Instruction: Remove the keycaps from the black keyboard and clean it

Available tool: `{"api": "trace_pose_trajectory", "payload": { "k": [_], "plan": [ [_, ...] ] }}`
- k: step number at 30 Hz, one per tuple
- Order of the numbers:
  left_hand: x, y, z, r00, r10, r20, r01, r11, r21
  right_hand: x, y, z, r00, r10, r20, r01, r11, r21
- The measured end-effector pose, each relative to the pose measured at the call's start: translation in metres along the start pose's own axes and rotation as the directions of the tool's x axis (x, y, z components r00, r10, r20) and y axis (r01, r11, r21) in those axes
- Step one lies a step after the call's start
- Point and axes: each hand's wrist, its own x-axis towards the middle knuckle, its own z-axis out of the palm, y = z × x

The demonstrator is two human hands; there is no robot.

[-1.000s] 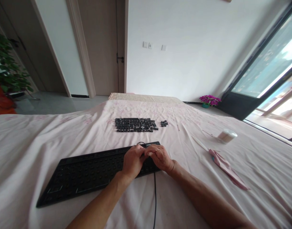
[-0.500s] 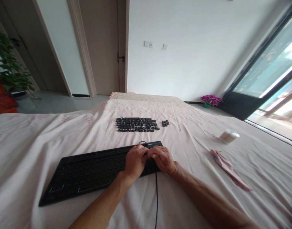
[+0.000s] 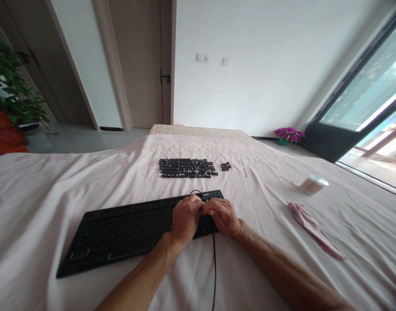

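Note:
A black keyboard [image 3: 120,233] lies slanted across the pink cloth, with key caps off over much of its board. Both hands meet above its right end, fingertips close together. My left hand [image 3: 186,218] is closed with curled fingers; whatever its fingertips pinch is hidden. My right hand [image 3: 221,214] is closed too, and a thin pale stick, seemingly a cotton swab [image 3: 224,211], pokes out of its fingers. Beyond the keyboard, loose black key caps [image 3: 186,168] lie in rows, with a smaller cluster of key caps [image 3: 226,166] to their right.
A clear tub of cotton swabs [image 3: 314,185] lies on the right, near a folded pink cloth [image 3: 314,231] with a pale handle-like strip. A black cable [image 3: 214,272] runs from under the keyboard toward me. The pink bedspread [image 3: 256,268] is wrinkled.
The view has shifted slightly, so everything appears a little to the right. Both hands stay together over the keyboard's right end, with hardly any movement.

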Motion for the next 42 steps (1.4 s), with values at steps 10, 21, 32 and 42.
{"api": "trace_pose_trajectory", "payload": {
  "k": [10, 21, 32, 42],
  "plan": [
    [-0.002, 0.003, -0.001, 1.0, 0.006, -0.001, -0.006, 0.998, -0.067, 0.001, -0.004, 0.001, 0.986, 0.128, -0.111, -0.118, 0.989, 0.09],
    [0.001, -0.007, 0.004, 0.987, -0.148, -0.055, 0.118, 0.921, -0.372, 0.006, -0.007, -0.001, 0.973, 0.189, -0.133, -0.19, 0.982, 0.008],
    [0.003, -0.019, 0.007, 0.938, -0.343, -0.058, 0.214, 0.701, -0.68, 0.021, -0.006, -0.009, 0.935, 0.355, 0.017, -0.338, 0.902, -0.268],
    [0.003, -0.019, 0.004, 0.925, -0.376, -0.051, 0.245, 0.697, -0.674, 0.017, 0.007, -0.003, 0.86, 0.509, 0.033, -0.489, 0.841, -0.231]
  ]
}}
